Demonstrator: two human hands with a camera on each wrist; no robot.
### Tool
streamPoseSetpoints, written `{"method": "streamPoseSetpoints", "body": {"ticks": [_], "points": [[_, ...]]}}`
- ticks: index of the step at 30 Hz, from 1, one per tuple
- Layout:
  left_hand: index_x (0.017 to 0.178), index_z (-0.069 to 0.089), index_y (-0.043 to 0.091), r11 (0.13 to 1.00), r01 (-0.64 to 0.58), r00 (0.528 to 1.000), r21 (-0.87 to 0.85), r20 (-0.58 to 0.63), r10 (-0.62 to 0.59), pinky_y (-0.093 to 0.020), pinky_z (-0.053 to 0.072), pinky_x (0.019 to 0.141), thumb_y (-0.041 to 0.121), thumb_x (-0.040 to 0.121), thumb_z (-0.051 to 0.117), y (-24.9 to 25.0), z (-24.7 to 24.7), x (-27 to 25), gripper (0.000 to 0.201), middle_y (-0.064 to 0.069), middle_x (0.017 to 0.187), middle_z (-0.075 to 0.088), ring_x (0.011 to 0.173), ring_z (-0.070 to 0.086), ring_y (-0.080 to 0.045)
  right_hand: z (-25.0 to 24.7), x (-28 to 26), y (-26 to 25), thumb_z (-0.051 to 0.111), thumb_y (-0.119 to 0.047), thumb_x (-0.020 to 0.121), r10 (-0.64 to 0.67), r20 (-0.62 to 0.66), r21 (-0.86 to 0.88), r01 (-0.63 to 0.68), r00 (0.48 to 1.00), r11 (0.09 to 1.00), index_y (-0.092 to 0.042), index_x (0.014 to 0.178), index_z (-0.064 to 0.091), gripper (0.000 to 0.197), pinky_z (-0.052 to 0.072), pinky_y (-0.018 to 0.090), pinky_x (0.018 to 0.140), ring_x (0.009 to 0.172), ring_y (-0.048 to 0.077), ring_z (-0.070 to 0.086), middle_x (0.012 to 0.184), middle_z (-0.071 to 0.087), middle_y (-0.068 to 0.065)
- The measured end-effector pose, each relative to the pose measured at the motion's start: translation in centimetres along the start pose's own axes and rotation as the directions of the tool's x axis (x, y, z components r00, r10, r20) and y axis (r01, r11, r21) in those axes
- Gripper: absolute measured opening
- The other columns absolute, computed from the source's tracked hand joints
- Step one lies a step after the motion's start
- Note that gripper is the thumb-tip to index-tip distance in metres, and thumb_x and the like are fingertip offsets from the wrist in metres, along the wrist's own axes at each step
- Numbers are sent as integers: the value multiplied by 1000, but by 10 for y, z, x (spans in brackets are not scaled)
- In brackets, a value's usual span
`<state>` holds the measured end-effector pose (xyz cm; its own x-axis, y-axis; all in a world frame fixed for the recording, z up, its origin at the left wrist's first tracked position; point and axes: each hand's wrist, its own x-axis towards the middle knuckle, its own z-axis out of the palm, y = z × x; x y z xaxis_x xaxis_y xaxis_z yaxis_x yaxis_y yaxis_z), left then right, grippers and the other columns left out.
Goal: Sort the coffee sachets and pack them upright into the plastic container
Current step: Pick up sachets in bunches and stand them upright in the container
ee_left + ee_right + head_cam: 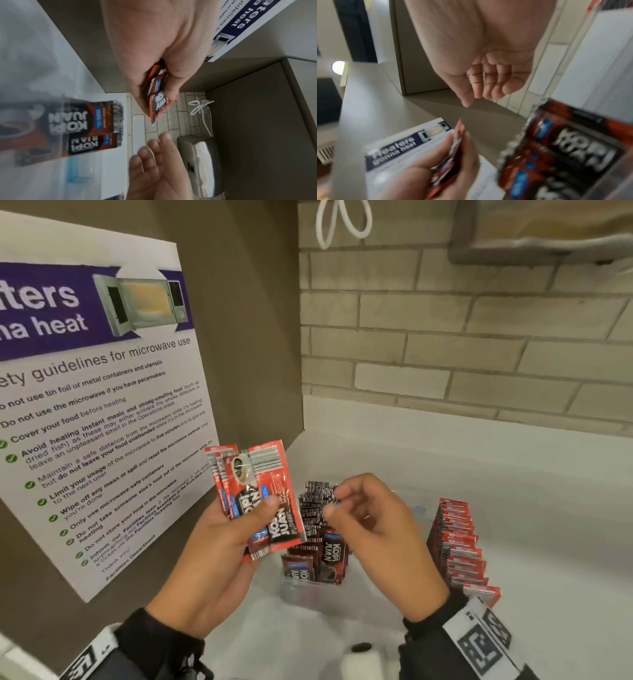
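Several red-black sachets (260, 501) fanned in left hand (212, 549) | right hand (380, 539) loosely curled, seemingly empty

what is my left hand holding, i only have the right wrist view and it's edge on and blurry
observer: The left hand grips a small fan of red Kopi Juan sachets, thumb across the front one, barcode end up.
operator: how are the ones in the container sitting
observer: The packed sachets stand upright in tight rows, barcode ends on top. The clear container is too blurred to judge the room left.
operator: any sachets elsewhere
observer: Yes, a long red row stands on edge on the white counter, to the right of the empty right hand.
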<state>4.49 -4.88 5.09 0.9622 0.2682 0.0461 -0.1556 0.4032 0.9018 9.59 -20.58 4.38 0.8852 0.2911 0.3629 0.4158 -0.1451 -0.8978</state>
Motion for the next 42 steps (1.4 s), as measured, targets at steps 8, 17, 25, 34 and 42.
{"method": "streamPoseSetpoints", "body": {"ticks": [8,17,25,34,42], "points": [[105,63,10,996,-52,999,66,9,51,-28,58,60,17,70,63,3,22,18,35,-9,88,74,79,71,-21,18,0,-6,66,6,76,-50,-84,296,73,995,952,-28,99,58,42,47,17,62,62,6,52,71,53,-4],[95,68,11,998,-54,998,44,-12,54,-28,59,63,18,73,63,5,24,26,24,-6,81,72,69,68,-14,18,4,15,56,0,76,-492,17,-497,434,870,751,-18,113,57,41,49,26,64,78,13,50,90,44,-2],[88,63,9,987,-159,977,-2,-146,157,-24,57,58,6,81,61,4,25,29,8,-2,61,61,53,61,-10,-2,8,8,69,-13,81,-61,-100,6,62,993,998,-30,98,53,29,45,12,69,78,2,53,98,50,-8],[93,64,16,986,-151,985,74,-77,156,-25,57,57,12,72,63,0,19,8,22,1,82,74,75,72,-11,-26,14,-5,56,3,87,1,-97,436,42,995,899,-22,90,68,28,46,19,54,70,12,56,80,57,15],[94,64,14,962,-53,998,268,-20,61,-23,52,50,12,66,68,-12,11,-6,28,1,78,68,73,69,-12,-29,9,-18,68,4,77,-53,-80,449,83,995,889,-22,81,66,27,51,21,60,65,10,60,73,64,-4]]}}
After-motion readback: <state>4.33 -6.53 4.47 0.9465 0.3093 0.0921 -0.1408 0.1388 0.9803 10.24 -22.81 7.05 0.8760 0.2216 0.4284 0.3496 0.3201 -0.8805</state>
